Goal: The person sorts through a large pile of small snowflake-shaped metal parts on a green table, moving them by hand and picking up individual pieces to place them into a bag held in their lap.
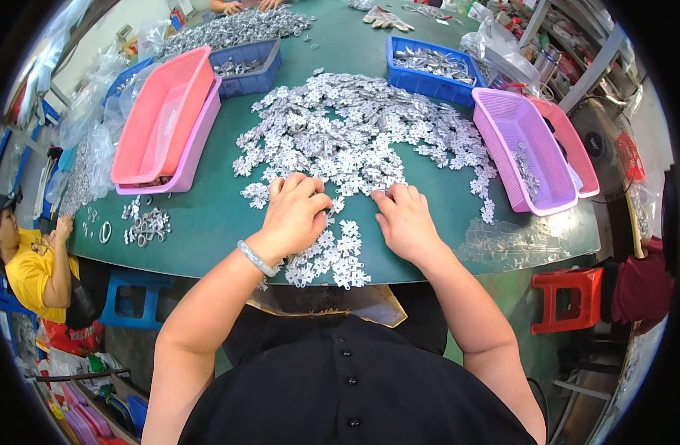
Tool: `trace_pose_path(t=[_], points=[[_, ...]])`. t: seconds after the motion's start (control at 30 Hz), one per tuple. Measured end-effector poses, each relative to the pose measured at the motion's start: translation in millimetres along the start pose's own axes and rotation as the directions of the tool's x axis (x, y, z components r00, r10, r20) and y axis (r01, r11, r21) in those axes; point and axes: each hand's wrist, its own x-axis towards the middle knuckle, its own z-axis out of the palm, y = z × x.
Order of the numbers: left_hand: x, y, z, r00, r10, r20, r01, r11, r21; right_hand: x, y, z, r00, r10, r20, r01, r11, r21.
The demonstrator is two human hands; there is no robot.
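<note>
A large pile of small, flat silver metal pieces [332, 137] with notched, cross-like outlines spreads over the green table [438, 189]. My left hand [295, 215] is at the near edge of this pile, its fingers bent down and close together; whatever lies under them is hidden. Just to the right, my right hand [408, 222] has its thumb and curled fingers drawn in at the pile's edge, and anything between the tips is too small to make out. Between my hands and the table's front edge lies a smaller heap of the same pieces [329, 256], partly behind my left hand.
Stacked pink and purple baskets [165, 119] stand at left, blue bins [432, 70] farther back. At right sits a purple basket [521, 148] by a fan [599, 144]. Metal rings [150, 226] lie at left. A person in yellow [39, 267] works there; others sit around.
</note>
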Motion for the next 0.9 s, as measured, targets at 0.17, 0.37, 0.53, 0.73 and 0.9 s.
trace_pose_path(t=[0.17, 0.37, 0.53, 0.73, 0.9], points=[[-4, 0, -8, 0.997, 0.033, 0.064, -0.031, 0.999, -0.034, 0, -5, 0, 0.989, -0.073, 0.131, 0.067, 0.997, 0.047], [17, 10, 10, 1.000, -0.010, -0.010, 0.010, 1.000, 0.029, 26, -9, 7, 0.996, -0.090, -0.004, 0.089, 0.992, -0.088], [20, 12, 9, 1.000, -0.008, 0.029, 0.006, 0.998, 0.065, 19, -14, 16, 0.994, -0.086, 0.073, 0.095, 0.986, -0.137], [4, 5, -4, 1.000, 0.008, 0.009, -0.009, 1.000, 0.018, -2, -13, 9, 0.955, -0.286, 0.083, 0.270, 0.949, 0.165], [3, 6, -2, 0.999, -0.013, 0.041, 0.011, 0.999, 0.049, -3, 23, -3, 0.987, 0.022, -0.160, -0.004, 0.993, 0.116]])
